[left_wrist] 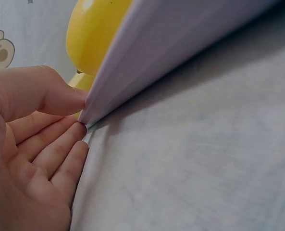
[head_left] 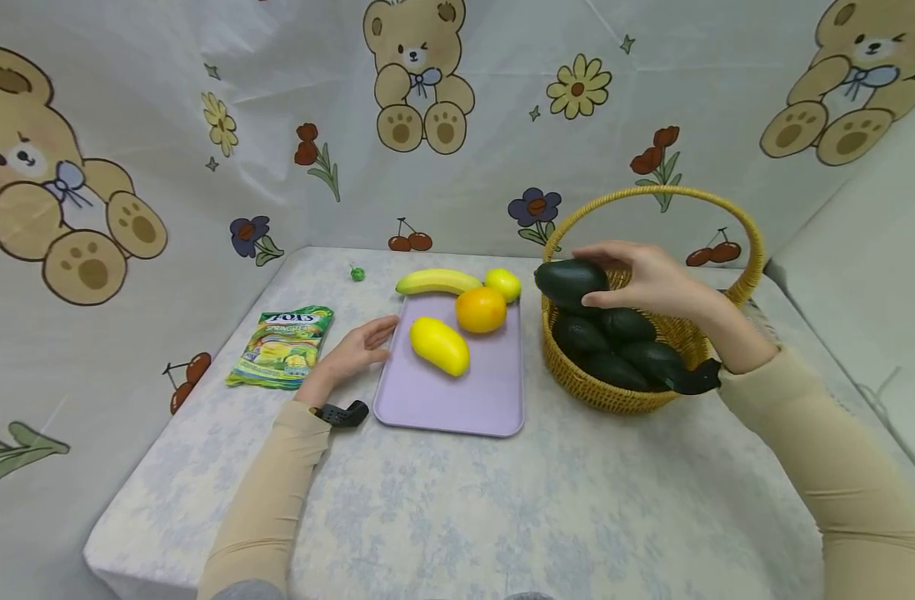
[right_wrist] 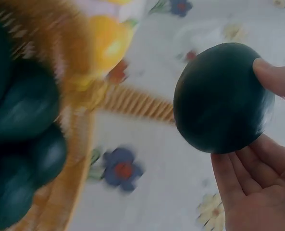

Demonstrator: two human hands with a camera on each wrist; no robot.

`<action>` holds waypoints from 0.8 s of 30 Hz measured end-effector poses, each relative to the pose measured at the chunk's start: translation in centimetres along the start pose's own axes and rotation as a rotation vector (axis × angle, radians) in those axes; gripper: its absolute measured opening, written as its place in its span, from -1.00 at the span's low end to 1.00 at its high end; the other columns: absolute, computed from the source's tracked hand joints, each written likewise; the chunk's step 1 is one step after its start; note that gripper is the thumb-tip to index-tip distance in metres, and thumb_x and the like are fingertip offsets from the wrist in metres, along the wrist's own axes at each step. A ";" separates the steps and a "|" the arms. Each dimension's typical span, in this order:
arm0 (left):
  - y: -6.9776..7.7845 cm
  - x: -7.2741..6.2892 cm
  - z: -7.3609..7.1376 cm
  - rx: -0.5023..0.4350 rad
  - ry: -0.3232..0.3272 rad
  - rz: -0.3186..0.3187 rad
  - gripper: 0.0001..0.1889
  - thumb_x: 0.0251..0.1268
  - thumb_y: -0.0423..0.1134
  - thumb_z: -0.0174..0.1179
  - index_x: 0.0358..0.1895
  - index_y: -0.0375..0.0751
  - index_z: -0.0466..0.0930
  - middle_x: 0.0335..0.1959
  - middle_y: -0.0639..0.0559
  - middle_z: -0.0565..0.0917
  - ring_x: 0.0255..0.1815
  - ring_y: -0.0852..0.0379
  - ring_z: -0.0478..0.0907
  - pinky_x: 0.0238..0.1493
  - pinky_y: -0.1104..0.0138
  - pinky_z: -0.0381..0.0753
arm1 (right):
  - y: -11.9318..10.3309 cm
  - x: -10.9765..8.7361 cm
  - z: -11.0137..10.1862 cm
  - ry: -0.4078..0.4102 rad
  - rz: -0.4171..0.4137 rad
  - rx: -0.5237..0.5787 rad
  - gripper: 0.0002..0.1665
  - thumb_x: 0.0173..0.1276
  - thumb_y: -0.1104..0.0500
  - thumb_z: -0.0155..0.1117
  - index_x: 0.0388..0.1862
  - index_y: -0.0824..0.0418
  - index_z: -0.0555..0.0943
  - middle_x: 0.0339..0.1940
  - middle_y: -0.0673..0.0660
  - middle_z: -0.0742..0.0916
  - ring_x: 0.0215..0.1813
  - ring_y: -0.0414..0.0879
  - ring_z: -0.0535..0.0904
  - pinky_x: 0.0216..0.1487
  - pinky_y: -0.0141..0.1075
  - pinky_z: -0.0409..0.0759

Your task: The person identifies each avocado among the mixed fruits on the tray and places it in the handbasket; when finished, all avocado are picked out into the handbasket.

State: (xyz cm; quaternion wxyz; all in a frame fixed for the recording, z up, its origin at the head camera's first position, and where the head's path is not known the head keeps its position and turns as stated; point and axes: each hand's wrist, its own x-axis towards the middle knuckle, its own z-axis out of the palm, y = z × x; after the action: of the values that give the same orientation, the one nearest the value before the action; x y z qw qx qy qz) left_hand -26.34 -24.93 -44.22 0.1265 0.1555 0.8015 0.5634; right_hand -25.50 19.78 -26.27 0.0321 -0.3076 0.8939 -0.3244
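Over the wicker basket (head_left: 607,402), my right hand (head_left: 641,279) grips a dark green avocado (head_left: 568,285) between thumb and fingers. Several more avocados (head_left: 615,371) lie inside that basket. In the right wrist view, the held avocado (right_wrist: 219,101) is clear of the basket's contents. My left hand (head_left: 352,352) is at the left edge of a lilac tray (head_left: 457,410). The left wrist view has the thumb and straight fingertips right at the tray's rim. A yellow mango (head_left: 439,346) and an orange fruit (head_left: 481,310) sit on the tray.
At the tray's far edge lie a banana (head_left: 438,282) and a lemon (head_left: 504,286). Left of the tray is a green Fox's candy bag (head_left: 283,348), with a small green object (head_left: 357,273) farther back. The basket's tall handle (head_left: 656,192) arches above its opening.
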 end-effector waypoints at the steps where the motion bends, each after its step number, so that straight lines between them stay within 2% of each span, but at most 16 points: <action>1: 0.0 0.0 -0.1 -0.007 -0.001 0.002 -0.31 0.27 -0.53 0.06 0.46 -0.34 0.01 0.46 -0.21 0.08 0.45 -0.08 0.05 0.41 0.15 0.10 | 0.6 -0.1 -0.3 0.003 0.035 -0.011 -0.22 0.15 0.04 0.43 0.34 0.18 0.38 0.23 0.17 0.52 0.23 0.04 0.42 0.23 0.04 0.37; 5: 0.4 -0.2 -0.3 -0.038 -0.012 -0.002 -0.31 0.27 -0.56 0.04 0.45 -0.40 -0.02 0.46 -0.26 0.05 0.45 -0.12 0.01 0.41 0.12 0.06 | 3.4 -0.3 -1.4 0.019 0.153 -0.061 -0.14 0.18 -0.07 0.38 0.37 0.24 0.32 0.29 0.28 0.46 0.29 0.16 0.34 0.24 0.12 0.32; 12: 2.8 -1.2 0.2 -0.036 -0.026 -0.003 -0.32 0.25 -0.59 0.02 0.42 -0.50 -0.03 0.44 -0.35 0.05 0.44 -0.19 0.01 0.41 0.07 0.07 | 6.9 0.1 -2.0 0.048 0.249 -0.113 -0.11 0.23 -0.05 0.34 0.39 0.35 0.25 0.29 0.41 0.40 0.28 0.31 0.28 0.22 0.20 0.26; 24: 2.8 -1.4 0.3 -0.049 -0.035 0.021 -0.33 0.25 -0.60 0.01 0.42 -0.51 -0.02 0.44 -0.36 0.04 0.44 -0.21 0.00 0.41 0.06 0.06 | 10.8 0.7 -1.5 0.006 0.352 -0.162 -0.14 0.24 0.05 0.34 0.33 0.51 0.24 0.26 0.52 0.36 0.25 0.39 0.23 0.18 0.24 0.28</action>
State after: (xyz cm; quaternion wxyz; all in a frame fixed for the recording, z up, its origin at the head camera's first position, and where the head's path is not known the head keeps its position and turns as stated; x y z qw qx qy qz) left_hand -24.64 -24.29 -41.64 0.1385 0.1707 0.7834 0.5813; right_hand -32.16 26.73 -31.48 0.0610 -0.1472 0.9572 -0.2417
